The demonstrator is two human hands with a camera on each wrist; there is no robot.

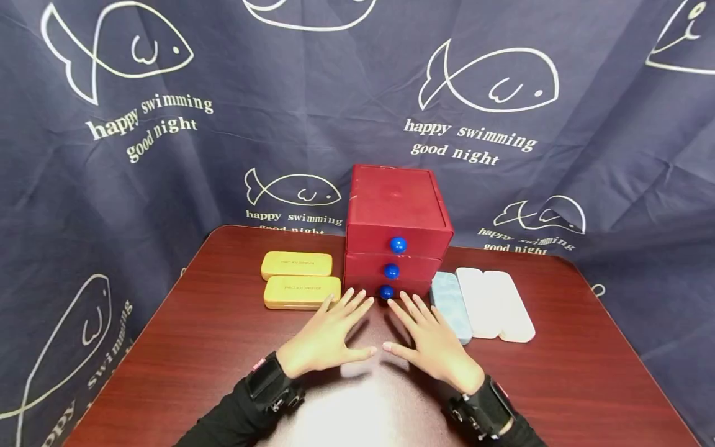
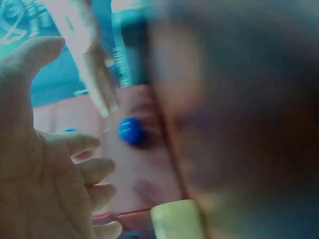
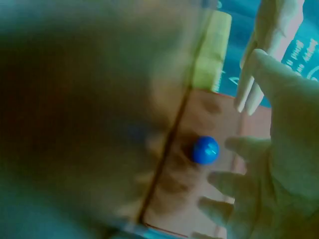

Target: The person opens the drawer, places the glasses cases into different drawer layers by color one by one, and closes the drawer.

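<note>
Both hands are held palm down with fingers spread, in front of a red three-drawer box (image 1: 396, 198) with round blue knobs. My left hand (image 1: 329, 335) holds nothing; its fingertips are near the lower left of the box and the front yellow case (image 1: 301, 292). My right hand (image 1: 432, 341) is empty too, its fingers close to the lowest blue knob (image 1: 386, 292) and the light blue case (image 1: 450, 307). All the drawers look closed. In the left wrist view a blue knob (image 2: 131, 131) shows beyond the left fingers, and the right wrist view has a blue knob (image 3: 205, 150) beside the right fingers.
A second yellow case (image 1: 296, 264) lies behind the front one, left of the box. Two white cases (image 1: 477, 304) (image 1: 508, 307) lie side by side at the right. A dark blue fish-print curtain (image 1: 313, 112) hangs behind the reddish-brown table (image 1: 184, 347).
</note>
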